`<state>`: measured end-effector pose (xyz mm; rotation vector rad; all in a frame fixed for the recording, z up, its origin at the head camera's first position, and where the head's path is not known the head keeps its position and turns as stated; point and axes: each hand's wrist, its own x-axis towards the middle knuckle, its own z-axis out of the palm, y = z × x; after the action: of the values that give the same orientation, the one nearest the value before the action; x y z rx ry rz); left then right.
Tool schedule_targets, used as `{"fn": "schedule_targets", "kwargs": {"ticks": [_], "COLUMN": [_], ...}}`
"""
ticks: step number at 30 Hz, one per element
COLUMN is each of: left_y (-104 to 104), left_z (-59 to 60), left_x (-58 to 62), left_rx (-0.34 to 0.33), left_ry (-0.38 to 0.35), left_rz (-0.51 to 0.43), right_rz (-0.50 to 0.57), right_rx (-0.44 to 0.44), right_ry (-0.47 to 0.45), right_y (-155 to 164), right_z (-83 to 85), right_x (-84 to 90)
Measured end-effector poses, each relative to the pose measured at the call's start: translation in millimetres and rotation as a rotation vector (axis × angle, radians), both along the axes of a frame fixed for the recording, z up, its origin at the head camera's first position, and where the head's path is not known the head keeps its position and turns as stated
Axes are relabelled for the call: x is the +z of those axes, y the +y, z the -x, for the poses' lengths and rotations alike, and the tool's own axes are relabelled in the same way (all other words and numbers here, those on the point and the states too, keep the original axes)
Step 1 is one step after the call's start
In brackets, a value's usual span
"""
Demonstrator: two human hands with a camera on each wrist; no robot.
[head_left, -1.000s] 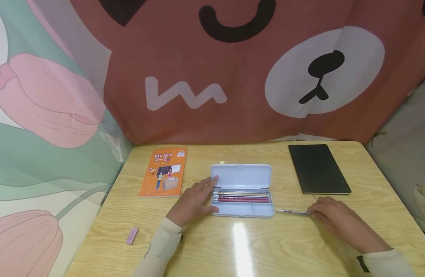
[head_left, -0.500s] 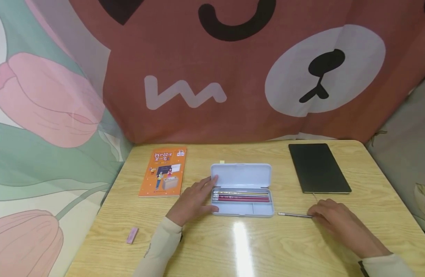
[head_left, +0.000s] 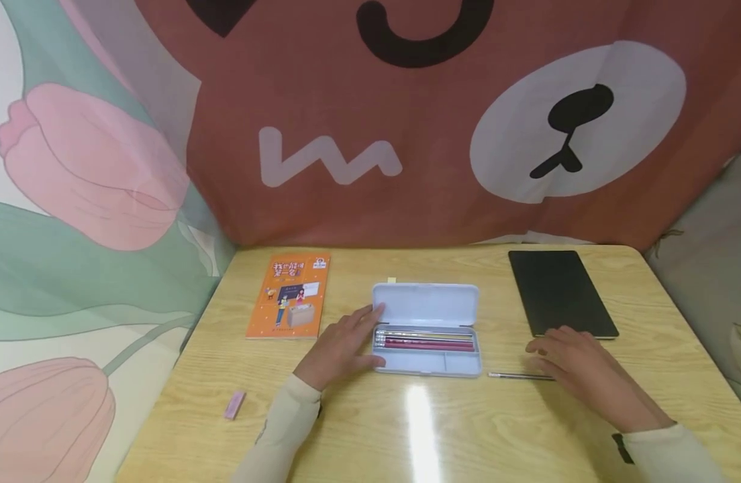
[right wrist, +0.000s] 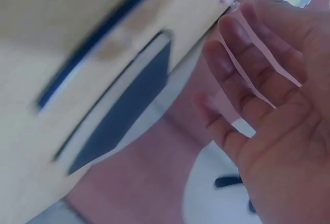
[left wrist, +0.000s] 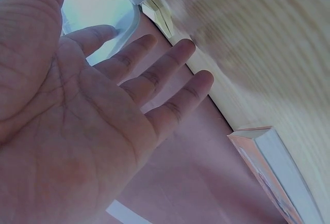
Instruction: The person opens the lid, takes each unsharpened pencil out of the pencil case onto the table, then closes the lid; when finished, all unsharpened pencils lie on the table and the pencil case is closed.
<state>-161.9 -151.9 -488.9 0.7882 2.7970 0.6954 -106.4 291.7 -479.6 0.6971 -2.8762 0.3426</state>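
Observation:
A pale blue pencil case (head_left: 425, 305) lies with its lid up in the middle of the table, several pencils (head_left: 427, 344) side by side in its back compartment. At its left end rests my left hand (head_left: 340, 349), index fingertip by the lid and thumb at the front tray; the left wrist view shows its fingers straight and spread. My right hand (head_left: 582, 376) hovers right of the case, fingers relaxed and nothing gripped. Below it a dark pencil (head_left: 515, 376) lies on the table, its far end hidden by the hand; the right wrist view shows a blurred dark pencil (right wrist: 98, 43).
Behind the right hand lies a black notebook (head_left: 560, 292). An orange book (head_left: 292, 295) is at the back left, and a small pink eraser (head_left: 234, 405) at the front left. A printed cloth (head_left: 346, 221) hangs along the table's back edge.
My right hand has let go of the dark pencil, which stays on the table, and has risen slightly toward the notebook. The left hand keeps its place at the case.

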Motion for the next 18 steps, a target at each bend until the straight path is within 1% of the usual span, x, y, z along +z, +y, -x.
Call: {"fn": "schedule_targets", "kwargs": {"ticks": [1,3,7,8,11,13,16,18], "left_y": [0.3,0.7,0.8,0.9,1.2,1.3,1.6,1.6], "left_z": [0.1,0.3,1.8,2.0,2.0,1.6,1.5,1.6], "left_x": [0.6,1.0,2.0,2.2,2.6,2.5,1.8,1.0], "left_rx": [0.001,-0.002,-0.005,-0.005,-0.001,0.001,0.001,-0.003], "left_ry": [-0.003,0.001,0.015,0.018,0.016,0.013,0.006,0.014], "left_rz": [-0.001,0.003,0.007,0.006,0.004,-0.001,0.0,-0.002], "right_rz": [0.001,0.005,0.03,0.027,0.041,0.039,0.014,-0.025], "right_rx": [0.01,0.03,0.119,0.133,0.16,0.178,0.192,0.201], "right_ry": [0.018,0.021,0.074,0.061,0.009,-0.004,0.019,0.073], "right_y": [-6.3,-21.0,-52.3,-60.1,-81.8,-94.3,-109.5,-117.3], "right_z": [3.1,9.6,24.1,28.2,39.0,45.4,51.0,53.7], "right_x": [2.2,6.2,8.5,8.3,2.6,-3.9,-14.5,-19.7]}}
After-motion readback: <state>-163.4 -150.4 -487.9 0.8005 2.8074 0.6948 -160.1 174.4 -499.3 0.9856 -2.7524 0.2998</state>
